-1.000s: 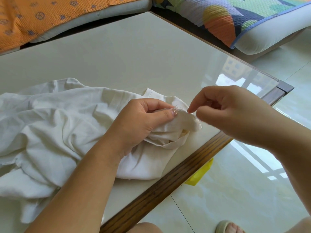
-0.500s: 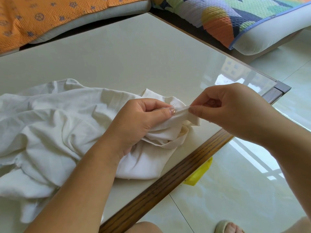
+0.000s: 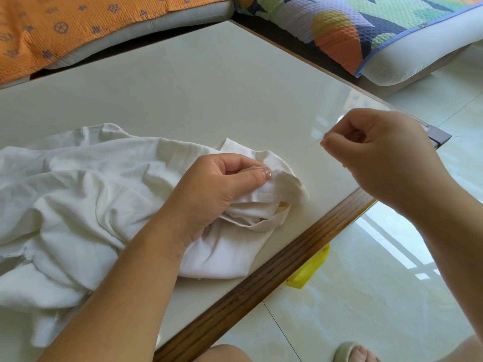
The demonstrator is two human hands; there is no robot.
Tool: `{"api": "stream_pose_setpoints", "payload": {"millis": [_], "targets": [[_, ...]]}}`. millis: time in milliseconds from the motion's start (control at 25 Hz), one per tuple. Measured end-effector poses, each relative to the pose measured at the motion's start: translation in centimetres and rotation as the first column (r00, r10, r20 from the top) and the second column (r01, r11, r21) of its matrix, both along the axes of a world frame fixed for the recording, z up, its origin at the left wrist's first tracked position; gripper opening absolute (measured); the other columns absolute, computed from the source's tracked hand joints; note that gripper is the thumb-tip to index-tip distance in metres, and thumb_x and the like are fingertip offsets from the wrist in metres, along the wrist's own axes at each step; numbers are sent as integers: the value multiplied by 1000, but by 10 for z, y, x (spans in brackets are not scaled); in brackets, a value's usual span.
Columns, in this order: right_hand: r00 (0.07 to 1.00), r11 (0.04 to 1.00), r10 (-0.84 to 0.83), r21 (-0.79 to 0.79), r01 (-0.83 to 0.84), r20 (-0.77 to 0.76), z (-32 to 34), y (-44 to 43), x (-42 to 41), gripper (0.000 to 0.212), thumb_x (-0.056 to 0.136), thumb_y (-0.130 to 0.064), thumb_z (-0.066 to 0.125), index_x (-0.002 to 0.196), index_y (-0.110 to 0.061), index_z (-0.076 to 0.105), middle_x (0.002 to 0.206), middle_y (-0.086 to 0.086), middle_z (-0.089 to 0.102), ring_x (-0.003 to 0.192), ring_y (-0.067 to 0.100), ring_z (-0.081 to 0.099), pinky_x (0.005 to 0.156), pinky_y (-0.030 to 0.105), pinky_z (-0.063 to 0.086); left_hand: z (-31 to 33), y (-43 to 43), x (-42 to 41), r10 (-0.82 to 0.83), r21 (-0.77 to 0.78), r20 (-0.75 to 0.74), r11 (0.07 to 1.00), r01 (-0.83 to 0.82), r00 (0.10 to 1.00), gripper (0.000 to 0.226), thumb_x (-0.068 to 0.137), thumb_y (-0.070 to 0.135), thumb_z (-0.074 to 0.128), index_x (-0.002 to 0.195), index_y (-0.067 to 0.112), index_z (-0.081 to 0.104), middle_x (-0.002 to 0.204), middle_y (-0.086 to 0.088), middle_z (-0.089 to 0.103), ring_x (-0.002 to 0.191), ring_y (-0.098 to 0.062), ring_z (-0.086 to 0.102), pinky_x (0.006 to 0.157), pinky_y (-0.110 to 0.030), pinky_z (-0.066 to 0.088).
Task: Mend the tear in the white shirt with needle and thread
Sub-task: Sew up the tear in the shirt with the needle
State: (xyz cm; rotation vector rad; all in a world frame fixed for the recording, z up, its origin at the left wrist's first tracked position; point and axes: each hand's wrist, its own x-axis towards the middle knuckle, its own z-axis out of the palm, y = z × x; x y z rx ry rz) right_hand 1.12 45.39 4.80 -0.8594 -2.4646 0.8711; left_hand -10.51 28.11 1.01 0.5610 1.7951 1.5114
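The white shirt (image 3: 83,205) lies crumpled on the left half of the pale table (image 3: 209,100). My left hand (image 3: 214,192) pinches a fold of the shirt between thumb and fingers near its right end. My right hand (image 3: 379,155) is raised to the right of the shirt, above the table's corner, with thumb and forefinger pinched together on the needle (image 3: 321,139), of which only a thin glint shows. A faint thread (image 3: 295,152) runs from the fold toward the right hand. The tear itself is hidden under my left thumb.
The table has a wooden front edge (image 3: 274,273) and a metal corner (image 3: 439,137). An orange cushion (image 3: 65,27) lies behind it, a multicoloured cushion (image 3: 366,30) at the back right. A yellow object (image 3: 308,270) lies on the tiled floor below the edge. A sandalled foot (image 3: 352,352) shows bottom right.
My right hand has pulled away from the fold, up and to the right, drawing the thread out. My left hand keeps its pinch on the shirt.
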Motion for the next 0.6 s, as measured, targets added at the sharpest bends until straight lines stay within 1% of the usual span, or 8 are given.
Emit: {"api": "stream_pose_setpoints", "payload": {"millis": [120,160,240,320,440,520,600], "targets": [[998,998,-66,22,66,-4,-5,-2,-2,14,87,-20,61,74,-16,63,60,-5,55,49,7,49,44,10,33,0,0,1,-12,1,8,1000,12,1000,10,86,16,72,91,10,77,83,-6,75,81,-17,70,77,-30,54],[997,997,-74,36,74,-11,-5,-3,-3,14,88,-20,60,74,-16,63,61,-6,55,52,8,48,46,9,33,0,0,1,-14,3,8,1000,14,1000,10,86,16,72,92,10,77,83,-5,75,81,-17,70,78,-31,53],[995,993,-88,79,92,-52,-3,-5,-4,15,88,-19,60,74,-15,62,63,-8,53,57,8,47,46,4,30,0,0,1,-18,8,6,1000,18,1000,10,86,17,72,92,10,77,83,-5,75,82,-17,70,79,-31,53],[992,988,-104,110,112,-79,-1,-7,-4,15,88,-18,59,73,-15,61,64,-10,52,59,8,47,47,5,28,1,0,1,-22,8,1,1000,22,1000,10,86,17,73,91,10,78,83,-5,75,83,-17,71,79,-31,53],[994,989,-100,106,105,-50,-3,-5,-5,15,90,-19,59,76,-15,62,65,-10,52,59,7,46,48,6,27,1,0,1,-18,5,-6,1000,18,1000,9,85,18,73,90,11,78,83,-6,75,83,-18,71,82,-32,54],[992,985,-111,130,117,-52,-2,-2,-4,15,90,-18,58,76,-13,62,65,-9,51,60,7,46,50,10,30,0,0,1,-18,7,-6,1000,18,1000,8,85,18,73,89,12,78,83,-5,75,83,-17,70,82,-32,54],[989,979,-132,144,141,-72,0,-1,-3,14,90,-17,58,77,-12,62,66,-7,52,60,8,46,53,17,32,1,0,1,-19,9,-5,1000,19,1000,7,85,18,73,88,13,78,82,-5,74,82,-17,70,82,-32,53]]}}
